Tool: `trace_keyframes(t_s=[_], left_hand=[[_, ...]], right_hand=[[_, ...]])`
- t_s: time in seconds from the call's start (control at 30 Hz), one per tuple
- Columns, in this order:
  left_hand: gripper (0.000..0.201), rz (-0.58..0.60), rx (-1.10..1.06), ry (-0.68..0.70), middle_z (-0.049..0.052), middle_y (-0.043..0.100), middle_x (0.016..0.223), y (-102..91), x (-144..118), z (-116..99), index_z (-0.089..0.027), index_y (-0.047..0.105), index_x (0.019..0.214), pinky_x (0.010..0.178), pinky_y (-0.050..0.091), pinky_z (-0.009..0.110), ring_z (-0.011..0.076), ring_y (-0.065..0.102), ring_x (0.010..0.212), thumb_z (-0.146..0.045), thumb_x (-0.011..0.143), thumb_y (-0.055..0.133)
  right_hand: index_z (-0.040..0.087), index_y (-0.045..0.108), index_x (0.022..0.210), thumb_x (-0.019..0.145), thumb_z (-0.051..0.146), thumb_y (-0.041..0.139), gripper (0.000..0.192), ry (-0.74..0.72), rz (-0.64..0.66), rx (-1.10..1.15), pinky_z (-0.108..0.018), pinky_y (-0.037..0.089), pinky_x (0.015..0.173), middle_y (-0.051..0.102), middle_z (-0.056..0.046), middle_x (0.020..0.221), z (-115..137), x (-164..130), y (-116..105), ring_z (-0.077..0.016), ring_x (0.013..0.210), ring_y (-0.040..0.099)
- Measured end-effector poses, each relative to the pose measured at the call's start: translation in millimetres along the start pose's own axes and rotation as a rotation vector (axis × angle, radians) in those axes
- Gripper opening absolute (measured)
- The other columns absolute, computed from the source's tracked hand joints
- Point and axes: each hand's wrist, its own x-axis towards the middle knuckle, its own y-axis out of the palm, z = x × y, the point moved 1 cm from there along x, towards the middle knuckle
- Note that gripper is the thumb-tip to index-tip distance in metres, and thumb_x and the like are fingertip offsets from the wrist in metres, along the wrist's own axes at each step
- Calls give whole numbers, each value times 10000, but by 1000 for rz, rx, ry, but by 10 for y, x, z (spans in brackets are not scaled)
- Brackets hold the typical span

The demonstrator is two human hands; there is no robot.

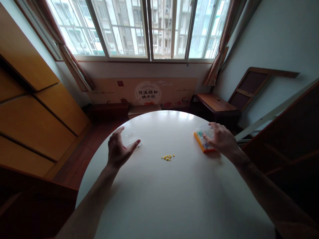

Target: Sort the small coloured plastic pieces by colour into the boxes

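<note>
Right hand (220,139) grips the box (204,137), left hand (119,151) spread by the lid (131,137), beads (167,157) between — gathering's next

1. Single view only, worn at head height; none other to share with.
2. Looks forward and down across a round white table (174,199), near edge running out of the bottom.
3. Faces the window (147,28) wall beyond the table's far edge.
4. Close: both forearms enter from the bottom corners.
5. Wide lens; walls and frames bow outward at the sides.
</note>
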Motion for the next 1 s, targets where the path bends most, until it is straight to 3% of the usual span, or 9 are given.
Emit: trace_keyframes(t_s=[0.07, 0.17, 0.3, 0.43, 0.6, 1.0], left_hand=[[625, -59, -110, 115, 159, 645, 1463, -19, -36, -183, -214, 557, 1447, 1231, 458, 544, 366, 607, 1394, -538, 957, 768], [476, 111, -299, 230, 116, 708, 1327, 77, -179, -450, -234, 609, 1367, 1104, 560, 481, 293, 709, 1174, -463, 981, 770], [651, 425, -498, 188, 136, 715, 1386, 296, -395, -652, -244, 566, 1487, 1080, 588, 482, 297, 730, 1198, -486, 944, 831], [615, 562, -641, 78, 142, 725, 1392, 423, -449, -641, -235, 628, 1460, 1098, 598, 486, 312, 730, 1236, -488, 940, 839], [602, 643, -804, 23, 118, 763, 1336, 498, -425, -564, -227, 694, 1383, 1103, 605, 466, 309, 743, 1240, -467, 875, 909], [479, 591, -782, 105, 124, 795, 1290, 461, -411, -661, -208, 756, 1323, 1073, 625, 448, 302, 775, 1159, -441, 922, 873]], right_hand=[[158, 633, 1354, 975, 479, 701, 501, -106, 12, 168, -462, 570, 970, 757, -170, 1209, 149, -20, -37, -346, 1061, 719], [209, 640, 1373, 1000, 473, 734, 467, -288, 92, 397, -484, 606, 976, 767, -145, 1249, 480, -87, 13, -332, 1087, 743], [242, 623, 1458, 996, 370, 778, 504, -549, 110, 633, -532, 630, 1025, 765, -143, 1361, 951, -216, 270, -341, 1207, 735], [266, 603, 1508, 995, 337, 798, 553, -627, 119, 778, -519, 650, 1040, 735, -135, 1459, 1248, -376, 537, -323, 1239, 743], [284, 592, 1526, 1006, 307, 787, 556, -649, 58, 857, -514, 653, 1059, 719, -122, 1496, 1323, -499, 620, -311, 1270, 740], [259, 551, 1544, 1062, 274, 667, 496, -729, 20, 689, -506, 663, 1049, 695, -152, 1523, 1298, -509, 635, -310, 1293, 739]])
